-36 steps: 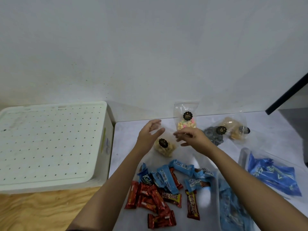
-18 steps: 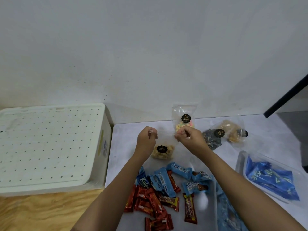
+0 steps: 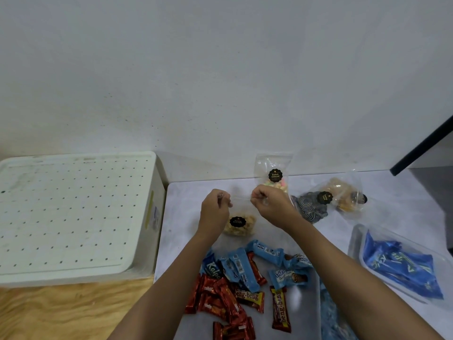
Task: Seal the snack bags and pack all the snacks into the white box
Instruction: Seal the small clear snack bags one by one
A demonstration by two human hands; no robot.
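Note:
A clear snack bag (image 3: 241,224) with pale crackers and a black round label stands on the white table (image 3: 186,204). My left hand (image 3: 215,212) pinches the left end of its top edge, and my right hand (image 3: 269,204) pinches the right end. Behind them a clear bag of pastel biscuits (image 3: 273,175) leans on the wall. A bag of dark spiral cookies (image 3: 312,207) and a bag of brown snacks (image 3: 343,195) lie to the right. The white box (image 3: 71,214) sits at the left, its perforated lid on.
Several red and blue wrapped chocolate bars (image 3: 245,283) lie in a pile between my forearms. A clear tray (image 3: 355,241) holding blue packets (image 3: 399,266) sits at the right. A second clear container with blue packets (image 3: 331,320) shows at the bottom. Wood floor (image 3: 61,312) lies below the box.
Both hands went from open above the cracker bag to closed on its top edge, pulled taut between them. The view shifted slightly.

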